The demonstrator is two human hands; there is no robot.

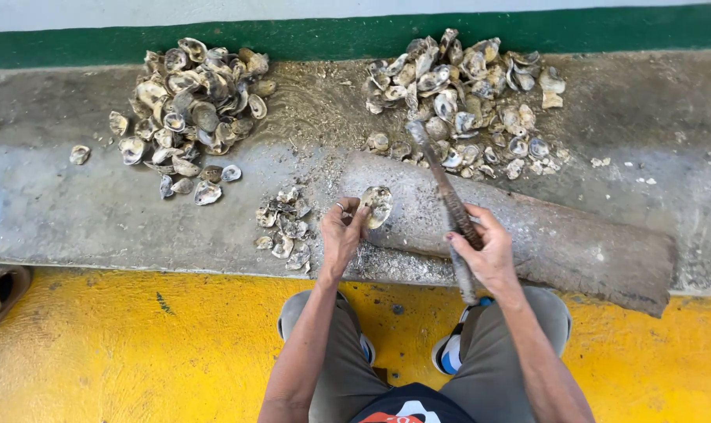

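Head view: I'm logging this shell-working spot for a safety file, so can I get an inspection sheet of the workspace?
Surface: grey concrete ledge, gritty with shell fragments; a log-like block lies across it.
Job's things: one oyster shell held on the block; a long rusty metal tool raised over it.
Clutter: large shell pile at left, another shell heap at right, a small shell cluster beside the left hand.
Grippers: left hand pinches the shell; right hand grips the tool.
Cables: nothing seen.
Surroundings: yellow painted floor, green wall band, a sandal at far left.
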